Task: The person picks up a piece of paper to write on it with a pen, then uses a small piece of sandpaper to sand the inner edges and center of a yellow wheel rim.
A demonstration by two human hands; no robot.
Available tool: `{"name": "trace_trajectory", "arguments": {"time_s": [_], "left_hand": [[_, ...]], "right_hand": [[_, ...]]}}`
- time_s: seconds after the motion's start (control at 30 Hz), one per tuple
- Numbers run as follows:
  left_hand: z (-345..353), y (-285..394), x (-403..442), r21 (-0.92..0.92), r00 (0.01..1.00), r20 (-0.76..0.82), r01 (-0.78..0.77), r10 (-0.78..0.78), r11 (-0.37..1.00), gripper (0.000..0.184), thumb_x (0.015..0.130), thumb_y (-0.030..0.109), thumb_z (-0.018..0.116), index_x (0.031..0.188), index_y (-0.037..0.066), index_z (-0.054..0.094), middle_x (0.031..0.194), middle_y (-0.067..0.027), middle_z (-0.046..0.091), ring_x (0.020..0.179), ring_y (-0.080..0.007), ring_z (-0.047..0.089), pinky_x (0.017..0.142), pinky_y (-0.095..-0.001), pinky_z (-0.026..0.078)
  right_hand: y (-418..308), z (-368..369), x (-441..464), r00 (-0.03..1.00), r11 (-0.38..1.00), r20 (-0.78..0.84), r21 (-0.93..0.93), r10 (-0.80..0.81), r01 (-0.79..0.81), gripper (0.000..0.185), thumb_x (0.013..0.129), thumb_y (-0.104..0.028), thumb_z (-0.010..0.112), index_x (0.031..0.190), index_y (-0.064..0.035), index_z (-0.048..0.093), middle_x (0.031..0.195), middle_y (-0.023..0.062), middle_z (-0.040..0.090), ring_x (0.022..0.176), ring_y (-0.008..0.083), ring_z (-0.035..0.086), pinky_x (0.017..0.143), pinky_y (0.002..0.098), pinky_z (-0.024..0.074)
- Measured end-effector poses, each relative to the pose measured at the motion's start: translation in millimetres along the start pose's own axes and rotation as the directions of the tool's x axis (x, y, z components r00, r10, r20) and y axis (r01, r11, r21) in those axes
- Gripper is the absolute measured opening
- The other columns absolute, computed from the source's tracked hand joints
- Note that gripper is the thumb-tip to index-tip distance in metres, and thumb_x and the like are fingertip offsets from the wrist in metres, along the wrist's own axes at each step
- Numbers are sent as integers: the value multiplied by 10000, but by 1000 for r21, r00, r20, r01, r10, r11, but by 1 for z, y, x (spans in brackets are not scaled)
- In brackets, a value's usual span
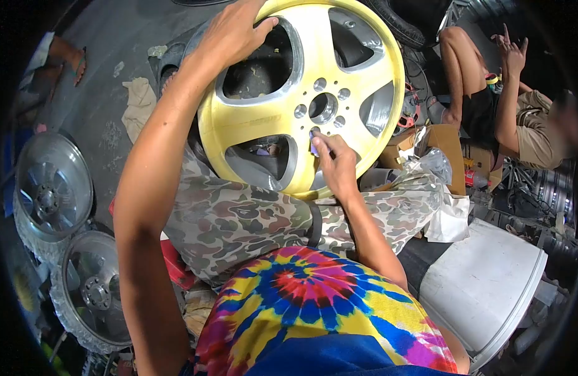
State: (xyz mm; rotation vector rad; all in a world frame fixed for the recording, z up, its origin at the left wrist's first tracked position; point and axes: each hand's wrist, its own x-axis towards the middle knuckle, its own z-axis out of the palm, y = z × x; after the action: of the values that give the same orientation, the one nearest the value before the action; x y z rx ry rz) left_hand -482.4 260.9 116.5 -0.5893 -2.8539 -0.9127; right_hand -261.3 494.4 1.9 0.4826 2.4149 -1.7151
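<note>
A car wheel rim [245, 125], coated pale yellow with bare metal showing along the spoke edges, is propped in front of my lap. My left hand [236, 34] grips its upper left edge, with the thumb over the face and the other fingers partly hidden. Low on the hub, my right hand [338, 164] pinches a small purple piece [314, 148], perhaps folded sandpaper, against the face by a lug hole [315, 132]. The round centre bore [323, 108] lies just above that hand.
Two silver wheels [51, 182] [94, 294] stand at left. A cardboard box [449, 150] with plastic and paper is at right, near a white bucket [483, 282] on its side. Another person [533, 119] sits at far right; someone's foot [76, 66] shows at upper left. A cloth [138, 106] lies on the floor.
</note>
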Motion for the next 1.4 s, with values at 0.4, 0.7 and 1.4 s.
{"name": "trace_trajectory", "arguments": {"time_s": [0.4, 0.7, 1.4], "left_hand": [[14, -2, -4, -20, 994, -111, -13, 11, 1000, 319, 967, 242, 610, 1147, -18, 566, 1172, -284, 631, 1135, -483, 576, 953, -535, 456], [19, -7, -2, -82, 989, -133, -83, 71, 993, 294, 953, 221, 621, 1108, -23, 571, 1111, -293, 645, 1090, -498, 587, 920, -539, 468], [11, 4, -3, -64, 995, -99, 13, -19, 998, 294, 938, 211, 646, 1070, -39, 565, 1092, -313, 652, 1071, -515, 601, 884, -543, 479]], "right_hand": [[-32, -14, 5, 951, 819, 220, -489, -217, 300, 369, 1033, -239, 588, 863, 81, 662, 820, 254, 525, 754, 433, 553, 725, 507, 446], [-31, -14, 4, 978, 945, 200, -307, -54, 115, 388, 1045, -279, 580, 868, 61, 645, 616, 149, 576, 578, 202, 533, 615, 386, 459], [-50, -77, 68, 803, 411, 272, -746, -531, 524, 286, 1010, -208, 649, 1230, -37, 714, 808, 104, 580, 720, 286, 627, 678, 421, 498]]}}
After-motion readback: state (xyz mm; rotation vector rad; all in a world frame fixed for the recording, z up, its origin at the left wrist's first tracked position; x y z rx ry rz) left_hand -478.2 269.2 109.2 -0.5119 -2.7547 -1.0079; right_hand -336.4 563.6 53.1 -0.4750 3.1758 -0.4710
